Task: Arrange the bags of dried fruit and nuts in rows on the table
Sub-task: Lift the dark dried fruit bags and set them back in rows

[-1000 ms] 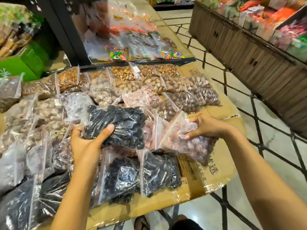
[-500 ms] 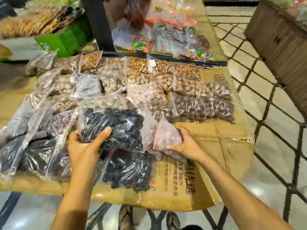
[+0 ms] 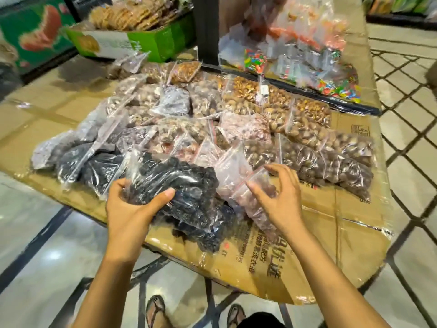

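Left grip [image 3: 132,209] clamped, thumb on top, on bag of dark dried fruit [image 3: 179,183] at near edge of cardboard-covered counter [image 3: 343,228]; just right, pinkish zip bag [image 3: 234,176]; right grip [image 3: 281,200] fingers apart, thumb touching it; brown nut bags [image 3: 331,162] farther right, in rows.

One table [image 3: 331,209], topped with taped cardboard. One bag of dark dried fruit [image 3: 170,183] lies atop a second [image 3: 205,233] at the near edge. Three or so more dark bags [image 3: 94,166] overlap at the left, too tangled for a firm count. Two pinkish bags [image 3: 233,171] with red zip strips. About four bags of round brown nuts [image 3: 345,171] on the right. Bags of paler nuts [image 3: 248,91] behind, a dozen or more. Two green cartons [image 3: 151,43]. Two grips: the left grip [image 3: 130,209] and the right grip [image 3: 281,200]. Two sandalled feet [image 3: 155,308].
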`<state>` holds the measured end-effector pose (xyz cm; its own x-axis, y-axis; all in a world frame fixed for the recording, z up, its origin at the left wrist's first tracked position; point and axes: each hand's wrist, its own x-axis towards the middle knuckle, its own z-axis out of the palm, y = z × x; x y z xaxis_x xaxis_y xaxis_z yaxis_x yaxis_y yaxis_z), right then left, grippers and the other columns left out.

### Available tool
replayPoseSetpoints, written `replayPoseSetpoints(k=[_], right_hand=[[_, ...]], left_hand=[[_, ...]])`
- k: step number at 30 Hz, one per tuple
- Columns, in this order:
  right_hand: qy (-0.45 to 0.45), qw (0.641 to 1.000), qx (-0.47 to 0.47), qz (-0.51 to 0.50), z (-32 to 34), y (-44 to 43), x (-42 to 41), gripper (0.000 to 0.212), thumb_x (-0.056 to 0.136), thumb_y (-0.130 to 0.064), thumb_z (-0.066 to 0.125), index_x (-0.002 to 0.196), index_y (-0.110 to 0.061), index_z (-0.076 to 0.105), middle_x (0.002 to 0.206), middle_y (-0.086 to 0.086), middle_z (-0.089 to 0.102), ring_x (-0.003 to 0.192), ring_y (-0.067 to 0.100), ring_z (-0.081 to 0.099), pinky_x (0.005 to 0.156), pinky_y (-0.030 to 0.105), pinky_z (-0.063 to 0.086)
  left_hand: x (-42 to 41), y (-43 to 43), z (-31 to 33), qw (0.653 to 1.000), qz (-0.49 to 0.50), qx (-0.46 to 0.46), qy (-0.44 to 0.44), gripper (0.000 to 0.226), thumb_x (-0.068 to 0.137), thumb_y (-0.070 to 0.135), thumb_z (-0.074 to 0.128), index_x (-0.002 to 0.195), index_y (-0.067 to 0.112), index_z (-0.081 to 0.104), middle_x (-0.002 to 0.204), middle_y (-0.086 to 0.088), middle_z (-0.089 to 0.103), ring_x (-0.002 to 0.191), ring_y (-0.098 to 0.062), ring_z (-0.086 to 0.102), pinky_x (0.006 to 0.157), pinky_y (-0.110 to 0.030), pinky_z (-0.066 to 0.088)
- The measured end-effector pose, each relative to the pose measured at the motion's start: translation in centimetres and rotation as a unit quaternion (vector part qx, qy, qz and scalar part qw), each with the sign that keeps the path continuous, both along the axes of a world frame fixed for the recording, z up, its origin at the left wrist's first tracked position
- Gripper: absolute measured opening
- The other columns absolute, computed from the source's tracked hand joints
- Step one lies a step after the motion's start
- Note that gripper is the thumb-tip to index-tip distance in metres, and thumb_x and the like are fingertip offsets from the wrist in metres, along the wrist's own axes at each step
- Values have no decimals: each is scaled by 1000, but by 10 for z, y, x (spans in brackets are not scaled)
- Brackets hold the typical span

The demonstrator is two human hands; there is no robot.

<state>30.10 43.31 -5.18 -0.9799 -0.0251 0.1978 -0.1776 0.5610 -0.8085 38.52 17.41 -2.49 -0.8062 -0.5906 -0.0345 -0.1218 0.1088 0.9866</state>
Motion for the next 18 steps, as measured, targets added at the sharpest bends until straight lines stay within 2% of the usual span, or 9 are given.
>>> replayPoseSetpoints(k=[1, 3, 6, 8, 9, 11, 13, 16, 18], right_hand=[[15, 999, -12, 27, 17, -13, 4, 53, 72, -62, 60, 113, -28, 55, 114, -14, 53, 112, 7, 46, 98, 27, 37], [-39, 990, -32, 135, 46, -42, 11, 44, 74, -55, 66, 109, -30, 57, 109, -17, 57, 102, 3, 53, 92, 23, 43], [-180, 937, 35, 297, 70, -87, 23, 75, 64, -66, 64, 127, -27, 51, 123, -12, 58, 105, 3, 55, 92, 24, 48], [-214, 910, 99, 341, 72, -113, 31, 91, 62, -63, 72, 137, -25, 38, 125, -17, 50, 110, 1, 50, 96, 23, 45], [-208, 908, 132, 338, 73, -124, 35, 99, 60, -62, 76, 140, -23, 33, 126, -15, 48, 113, 3, 49, 97, 24, 44], [-194, 913, 187, 307, 68, -146, 43, 107, 56, -63, 78, 141, -20, 29, 134, -5, 49, 121, 13, 49, 97, 31, 45], [-196, 922, 198, 270, 63, -169, 55, 104, 56, -63, 79, 139, -18, 34, 132, -2, 52, 119, 16, 50, 95, 34, 47], [-235, 941, 119, 213, 57, -206, 69, 96, 52, -58, 83, 131, -18, 44, 121, -12, 55, 110, 5, 54, 92, 29, 48], [-262, 951, 29, 165, 55, -236, 76, 80, 56, -49, 86, 121, -25, 48, 112, -23, 50, 102, -12, 50, 86, 11, 42]], left_hand=[[5, -4, 2, 1000, -10, -13, 2, 80, 42, 55, 90, 106, 28, 52, 118, -8, 62, 110, -27, 60, 98, -49, 48], [13, -13, 8, 998, -47, -39, -4, 76, 41, 53, 90, 101, 27, 51, 113, -9, 62, 106, -26, 60, 94, -45, 49], [23, -25, 12, 993, -107, -45, 10, 70, 44, 40, 96, 92, 24, 48, 97, -9, 63, 89, -11, 64, 77, -24, 51], [27, -34, 10, 990, -133, -47, 8, 69, 45, 38, 96, 91, 24, 48, 96, -12, 63, 90, -17, 65, 79, -32, 54], [29, -41, 6, 989, -142, -35, 9, 68, 43, 38, 95, 91, 25, 49, 96, -12, 65, 91, -21, 66, 78, -36, 55], [32, -60, -3, 986, -164, 4, 10, 63, 42, 31, 94, 89, 28, 51, 91, -4, 68, 84, -14, 69, 69, -25, 55], [36, -84, -10, 983, -180, 28, -1, 65, 45, 25, 97, 91, 24, 52, 87, -2, 68, 77, -6, 68, 65, -16, 51], [39, -129, -18, 984, -165, 62, -6, 57, 53, 34, 91, 97, 25, 57, 100, -3, 68, 90, -13, 67, 73, -26, 53], [41, -159, -22, 981, -107, 159, 7, 50, 60, 26, 88, 100, 26, 58, 102, 0, 68, 93, -18, 67, 69, -27, 56]])
